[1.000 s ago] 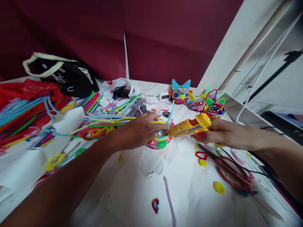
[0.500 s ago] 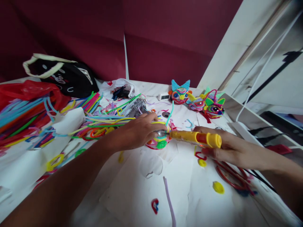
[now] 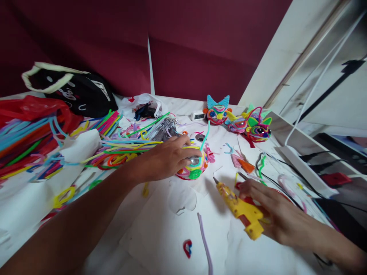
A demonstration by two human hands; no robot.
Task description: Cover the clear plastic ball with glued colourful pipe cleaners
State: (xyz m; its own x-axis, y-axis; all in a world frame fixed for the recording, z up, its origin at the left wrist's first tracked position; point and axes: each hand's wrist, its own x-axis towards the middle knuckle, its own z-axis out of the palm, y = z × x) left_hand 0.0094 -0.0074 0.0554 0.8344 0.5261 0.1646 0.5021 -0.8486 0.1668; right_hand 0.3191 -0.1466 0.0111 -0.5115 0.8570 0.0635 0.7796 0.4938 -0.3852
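Observation:
My left hand (image 3: 169,156) is closed over the top left of a round, colourful pipe-cleaner ornament (image 3: 195,174), steadying it on the table. The ornament has a clear domed front, a green coil and orange and pink trim; my fingers hide its left part. A light-blue pipe cleaner (image 3: 205,136) stands up behind it. In my right hand (image 3: 265,208) is a yellow hot glue gun (image 3: 239,206), its dark nozzle pointing up and left, apart from the ornament. A red and blue pipe-cleaner piece (image 3: 187,248) and a lilac pipe cleaner (image 3: 205,244) lie in front.
Bundles of pipe cleaners (image 3: 25,141) and a black bag (image 3: 83,93) fill the left. Several finished ornaments (image 3: 218,110) stand at the back right near a small white display (image 3: 197,115). A power strip (image 3: 308,172) with cables borders the right.
My right hand has drawn the glue gun away from the ornament, down and toward me, turning its nozzle up-left. My left hand stays on the ornament.

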